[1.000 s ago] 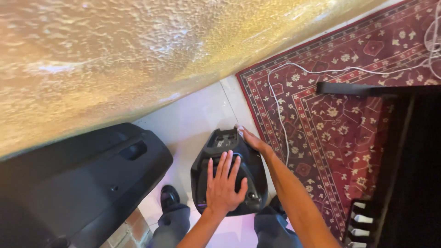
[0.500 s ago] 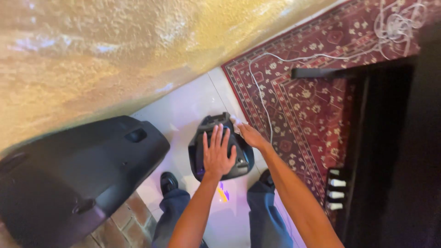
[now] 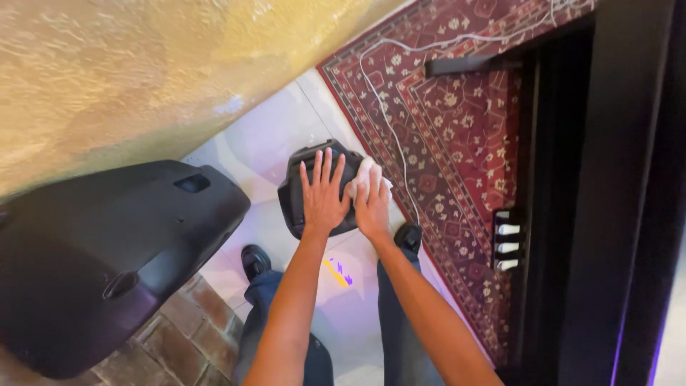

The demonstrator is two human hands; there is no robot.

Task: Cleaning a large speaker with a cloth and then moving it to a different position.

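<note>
A small black speaker (image 3: 300, 196) stands on the pale floor tiles between my feet. My left hand (image 3: 325, 194) lies flat on its top with the fingers spread and holds nothing. My right hand (image 3: 373, 207) presses a white cloth (image 3: 363, 174) against the speaker's right side. The cloth bulges out above my fingers. Both forearms reach down from the bottom of the view.
A big black speaker (image 3: 107, 250) lies on a brick ledge (image 3: 182, 343) to the left. A red patterned rug (image 3: 457, 143) with a white cable (image 3: 389, 114) on it lies to the right. Pedals (image 3: 506, 239) sit under a dark piano frame. A rough yellow wall (image 3: 143, 64) rises behind.
My right hand has slid from the small speaker's top edge to its right side, and the white cloth now shows under it. My left hand stays flat on top.
</note>
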